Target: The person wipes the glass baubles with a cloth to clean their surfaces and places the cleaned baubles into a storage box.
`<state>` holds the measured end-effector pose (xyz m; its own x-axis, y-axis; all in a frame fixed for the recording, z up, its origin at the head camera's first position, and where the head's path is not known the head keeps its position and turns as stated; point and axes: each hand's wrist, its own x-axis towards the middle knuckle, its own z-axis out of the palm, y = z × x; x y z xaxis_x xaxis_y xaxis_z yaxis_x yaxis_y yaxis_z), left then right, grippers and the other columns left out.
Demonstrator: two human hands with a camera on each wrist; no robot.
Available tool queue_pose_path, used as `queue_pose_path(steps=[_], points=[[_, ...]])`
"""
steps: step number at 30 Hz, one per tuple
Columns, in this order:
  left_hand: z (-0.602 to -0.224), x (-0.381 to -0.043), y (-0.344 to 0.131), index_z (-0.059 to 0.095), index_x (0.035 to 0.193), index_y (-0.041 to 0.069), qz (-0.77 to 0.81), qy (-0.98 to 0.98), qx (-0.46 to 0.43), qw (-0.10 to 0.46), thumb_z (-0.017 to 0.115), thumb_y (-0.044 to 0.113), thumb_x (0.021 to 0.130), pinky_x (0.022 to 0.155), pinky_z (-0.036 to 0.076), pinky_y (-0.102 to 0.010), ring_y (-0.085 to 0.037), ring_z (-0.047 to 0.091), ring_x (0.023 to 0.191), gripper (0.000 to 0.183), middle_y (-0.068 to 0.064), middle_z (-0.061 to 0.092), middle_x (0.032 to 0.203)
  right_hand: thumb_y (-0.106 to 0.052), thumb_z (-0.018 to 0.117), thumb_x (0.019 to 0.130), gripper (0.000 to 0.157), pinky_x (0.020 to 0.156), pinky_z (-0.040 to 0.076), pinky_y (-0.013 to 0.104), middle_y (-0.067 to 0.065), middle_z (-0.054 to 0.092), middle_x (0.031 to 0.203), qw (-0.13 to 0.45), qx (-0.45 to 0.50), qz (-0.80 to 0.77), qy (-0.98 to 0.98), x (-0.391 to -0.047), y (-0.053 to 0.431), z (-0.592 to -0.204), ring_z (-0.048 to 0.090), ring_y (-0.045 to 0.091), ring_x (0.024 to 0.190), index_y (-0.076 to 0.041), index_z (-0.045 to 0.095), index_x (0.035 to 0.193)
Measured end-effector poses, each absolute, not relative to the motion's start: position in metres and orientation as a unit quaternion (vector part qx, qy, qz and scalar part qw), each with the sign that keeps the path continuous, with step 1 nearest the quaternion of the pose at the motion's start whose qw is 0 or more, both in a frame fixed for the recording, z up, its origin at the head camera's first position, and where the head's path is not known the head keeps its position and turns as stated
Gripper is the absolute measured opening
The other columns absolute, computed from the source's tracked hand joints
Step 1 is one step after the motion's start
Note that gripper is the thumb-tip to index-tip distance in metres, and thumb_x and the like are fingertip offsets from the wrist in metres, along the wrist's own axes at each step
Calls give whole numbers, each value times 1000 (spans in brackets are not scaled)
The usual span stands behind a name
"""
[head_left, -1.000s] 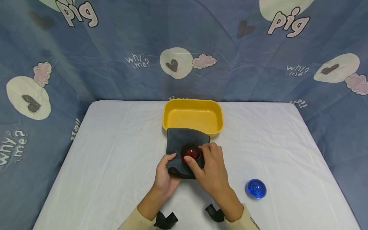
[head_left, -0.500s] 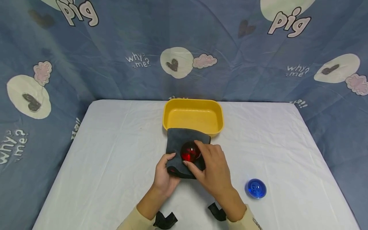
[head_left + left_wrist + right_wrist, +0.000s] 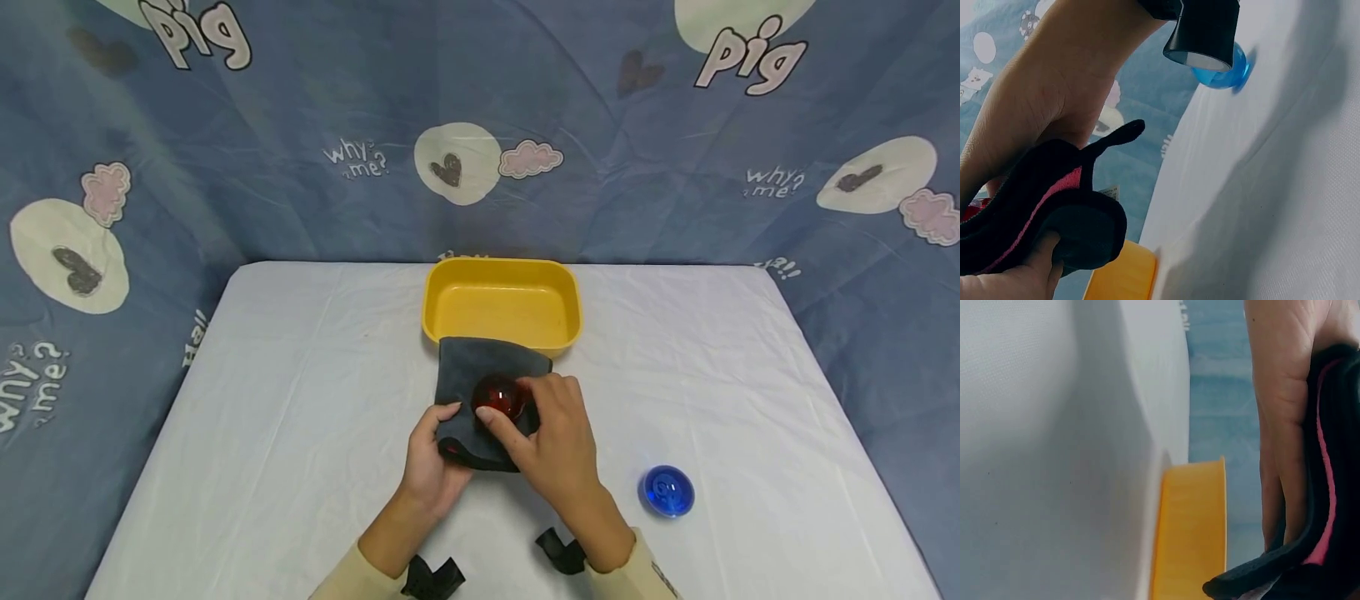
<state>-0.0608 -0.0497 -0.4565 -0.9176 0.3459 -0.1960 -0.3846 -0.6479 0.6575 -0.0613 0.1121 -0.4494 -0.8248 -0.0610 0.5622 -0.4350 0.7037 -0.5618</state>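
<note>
My left hand [image 3: 435,467] grips a dark grey folded cloth [image 3: 467,367] by its left side, thumb on top and the other fingers underneath. Black edging and a pink layer show at the cloth's side in both wrist views. Over the cloth's upper face, my right hand [image 3: 558,446] holds a glossy, see-through red ball [image 3: 495,392] between thumb and fingers. Part of the ball is hidden behind those fingers. In the left wrist view only a small bit of red shows at the left edge, beside the cloth.
A yellow plastic tub [image 3: 502,312] stands at the table's back, its front rim partly covered by the cloth in the head view. To the right lies a see-through blue round object [image 3: 667,491]. White cloth covers the table [image 3: 300,417]; printed blue fabric [image 3: 285,108] hangs behind.
Half a second ago my right thumb and fingers were spread wider around the ball's edge; now they lie closer over it, much as a second ago. The left hand keeps its grip.
</note>
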Motion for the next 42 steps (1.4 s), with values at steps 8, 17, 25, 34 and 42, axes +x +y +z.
queue_pose_path(steps=[8,17,25,34,42], points=[[-459,-66,-53,9,160,5,911,365,-32,191,24,21,103,114,36,-31,-20,32,141,61,-9,25,156,-46,90,81,89,86,54,40,14,69,118,205,174,321,-908,-57,115,-447,57,28,103,1,54,147],[-458,-67,-54,12,160,3,910,367,-33,191,24,21,102,114,36,-32,-20,34,142,62,-10,27,158,-32,92,81,90,94,53,42,12,66,130,218,229,290,-903,-56,121,-446,60,29,110,-5,47,154],[-458,-65,-53,8,163,4,907,370,-23,203,23,21,103,115,37,-33,-23,31,146,64,-13,23,162,-30,91,83,76,93,54,42,14,64,129,239,233,274,-902,-57,120,-443,61,30,109,-3,56,145],[-459,-64,-51,6,163,5,906,368,-26,209,24,20,102,114,37,-32,-25,29,147,65,-14,19,163,-40,89,84,67,81,55,39,15,67,112,249,182,278,-910,-59,118,-447,55,29,95,3,60,126],[-460,-62,-49,8,162,5,902,378,-29,208,25,22,103,111,40,-31,-20,40,135,63,-12,27,154,-62,66,96,66,67,50,37,13,62,98,260,144,294,-908,-59,112,-456,51,27,87,2,61,113]])
